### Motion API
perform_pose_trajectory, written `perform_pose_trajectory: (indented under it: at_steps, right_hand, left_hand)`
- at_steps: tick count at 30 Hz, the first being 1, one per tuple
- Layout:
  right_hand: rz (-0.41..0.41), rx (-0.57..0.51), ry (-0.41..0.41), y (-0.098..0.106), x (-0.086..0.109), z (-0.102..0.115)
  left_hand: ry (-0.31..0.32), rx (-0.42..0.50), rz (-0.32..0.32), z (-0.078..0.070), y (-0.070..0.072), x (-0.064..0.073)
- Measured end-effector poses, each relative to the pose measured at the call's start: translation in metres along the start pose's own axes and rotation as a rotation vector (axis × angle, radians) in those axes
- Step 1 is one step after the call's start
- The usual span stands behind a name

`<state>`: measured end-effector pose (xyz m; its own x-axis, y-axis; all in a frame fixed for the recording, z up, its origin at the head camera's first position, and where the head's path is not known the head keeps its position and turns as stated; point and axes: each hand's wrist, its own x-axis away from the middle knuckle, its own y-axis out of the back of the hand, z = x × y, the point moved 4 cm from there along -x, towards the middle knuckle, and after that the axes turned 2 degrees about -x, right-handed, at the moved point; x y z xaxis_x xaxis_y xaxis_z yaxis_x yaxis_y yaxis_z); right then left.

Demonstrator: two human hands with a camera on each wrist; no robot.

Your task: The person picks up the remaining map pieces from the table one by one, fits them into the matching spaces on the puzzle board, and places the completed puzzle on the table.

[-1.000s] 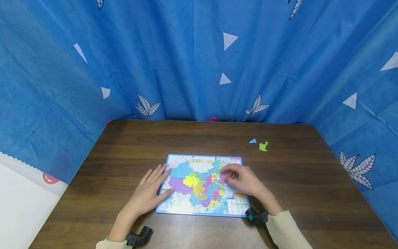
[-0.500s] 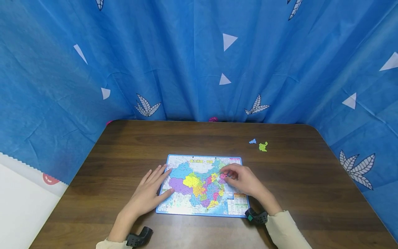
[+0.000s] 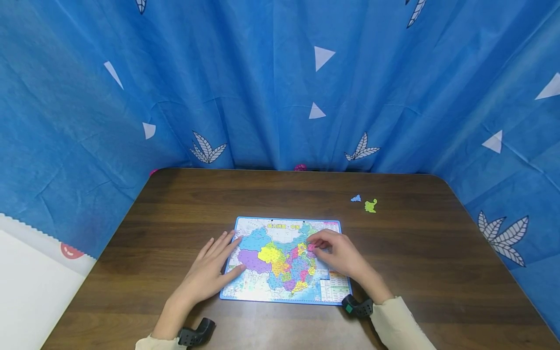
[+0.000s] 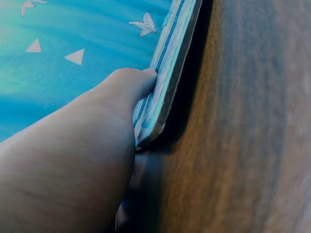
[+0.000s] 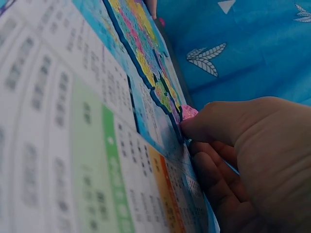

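Observation:
A map puzzle board (image 3: 245, 287) with a blue edge lies on the table, its map made of coloured pieces. My left hand (image 3: 207, 274) rests with fingers spread on the board's left side; in the left wrist view the thumb (image 4: 141, 82) touches the board's surface near its edge. My right hand (image 3: 343, 253) pinches a pink puzzle piece (image 5: 189, 112) between thumb and fingers, close over the right part of the map. The fingertips behind the piece are partly hidden in the right wrist view.
Two loose puzzle pieces lie on the table beyond the board to the right: a small blue piece (image 3: 356, 198) and a larger green piece (image 3: 370, 205). A blue curtain (image 3: 271, 87) hangs behind the wooden table (image 3: 437, 253).
My right hand has shifted slightly left over the map, still pinching the pink puzzle piece. The left hand stays in place on the board.

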<state>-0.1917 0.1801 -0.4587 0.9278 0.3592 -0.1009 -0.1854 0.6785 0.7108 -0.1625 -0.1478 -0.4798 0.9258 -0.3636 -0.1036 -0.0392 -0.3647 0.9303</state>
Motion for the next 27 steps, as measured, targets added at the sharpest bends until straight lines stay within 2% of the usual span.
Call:
perform_pose_trajectory:
  at_steps: [6, 27]
  right_hand:
    - [0.005, -0.002, -0.05, -0.0024, 0.0007, -0.001]
    - [0.012, 0.004, -0.037, -0.0026, 0.0016, -0.0018]
  left_hand:
    - [0.015, 0.012, 0.018, -0.0002, -0.0004, -0.0005]
    - [-0.004, 0.012, -0.013, -0.0013, 0.0003, 0.0001]
